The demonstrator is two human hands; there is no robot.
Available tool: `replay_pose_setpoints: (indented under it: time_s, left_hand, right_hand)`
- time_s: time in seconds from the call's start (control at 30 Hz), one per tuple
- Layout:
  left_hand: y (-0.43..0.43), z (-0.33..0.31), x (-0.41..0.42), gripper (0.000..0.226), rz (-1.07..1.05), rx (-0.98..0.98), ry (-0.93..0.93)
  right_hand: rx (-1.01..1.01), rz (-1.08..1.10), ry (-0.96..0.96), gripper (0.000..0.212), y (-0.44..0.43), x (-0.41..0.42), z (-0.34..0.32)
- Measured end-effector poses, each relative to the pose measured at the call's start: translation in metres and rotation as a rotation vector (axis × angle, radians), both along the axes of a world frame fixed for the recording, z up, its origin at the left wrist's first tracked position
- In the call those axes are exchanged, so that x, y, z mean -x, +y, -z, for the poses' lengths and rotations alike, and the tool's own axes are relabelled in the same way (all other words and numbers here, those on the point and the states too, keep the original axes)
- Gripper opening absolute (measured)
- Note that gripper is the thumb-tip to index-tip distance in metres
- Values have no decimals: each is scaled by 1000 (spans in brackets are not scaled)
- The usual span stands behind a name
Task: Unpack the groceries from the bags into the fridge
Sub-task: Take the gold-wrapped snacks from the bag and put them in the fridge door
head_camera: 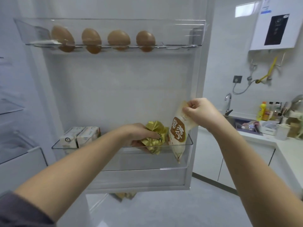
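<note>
The fridge door stands open in front of me. My left hand [139, 135] grips a crumpled gold foil packet [155, 136] inside the clear middle door shelf [188, 141]. To its right, my right hand [200, 112] pinches the top of a white pouch with a brown label [177, 133], which stands upright in the same shelf at its right end. Two small white cartons [80, 136] sit at the shelf's left end. Several brown eggs [118, 38] rest in the top door rack [180, 23].
A lower door bin [142, 176] is under the middle shelf. The fridge's inner shelves [11, 108] lie at the left. At the right are a counter with a sink [246, 126], a tap, bottles [264, 113] and a wall-mounted heater [277, 28]. Something gold lies on the floor [124, 195] below the door.
</note>
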State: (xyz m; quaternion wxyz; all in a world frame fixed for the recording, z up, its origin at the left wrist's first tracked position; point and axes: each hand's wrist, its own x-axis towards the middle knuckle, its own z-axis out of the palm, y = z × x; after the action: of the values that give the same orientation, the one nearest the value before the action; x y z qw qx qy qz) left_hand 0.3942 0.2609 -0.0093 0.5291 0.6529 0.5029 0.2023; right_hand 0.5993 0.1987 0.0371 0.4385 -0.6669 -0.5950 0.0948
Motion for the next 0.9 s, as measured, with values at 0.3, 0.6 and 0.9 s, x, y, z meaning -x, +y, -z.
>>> replay_pose_setpoints:
  time_s: [0.3, 0.6, 0.9]
  left_hand:
    - [9, 9, -15, 23, 104, 255, -4]
    - [9, 8, -28, 19, 195, 248, 168]
    - [9, 8, -41, 17, 191, 218, 259]
  right_hand:
    - [45, 61, -122, 23, -1, 0, 9]
    - [71, 28, -67, 15, -4, -2, 16]
    - [121, -4, -118, 21, -21, 4, 25]
